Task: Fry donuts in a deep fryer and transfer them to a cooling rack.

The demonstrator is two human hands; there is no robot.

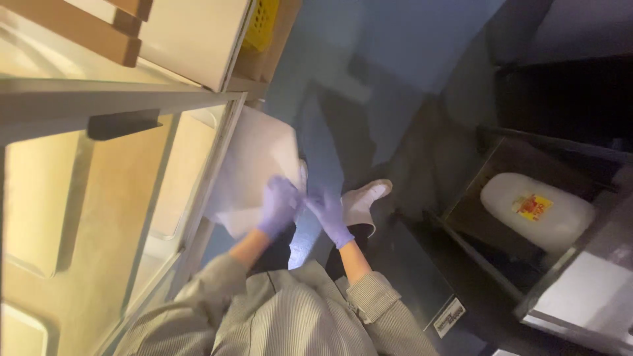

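We look down past our grey striped sleeves (290, 316) at both hands, which wear lilac gloves and meet in front of the torso, above a blue floor (343, 79). The left hand (279, 206) is curled, its fingers closed on the lower edge of a large white sheet (254, 165), which may be a bag or a liner; we cannot tell which. The right hand (328, 214) sits just beside the left, its fingers pointing toward the same edge and appearing to pinch it at the corner nearest the left hand, though blur hides the exact grip. The sheet extends away from the hands toward the upper left, its long axis running diagonally from the hands up to the metal rack (119, 99). Its far edge lies against or just beside the rack's vertical frame; contact cannot be confirmed. The left hand is therefore the nearer one to the bulk of the sheet, while the right hand holds only the margin. Below the hands, a white shoe (366, 198) rests on the floor, just to the right of the sheet. Pale trays (99, 217) fill the rack on the left. On the right, well apart from the hands, a translucent white jug (537, 211) with a yellow label lies on its side on a dark lower shelf (488, 264).
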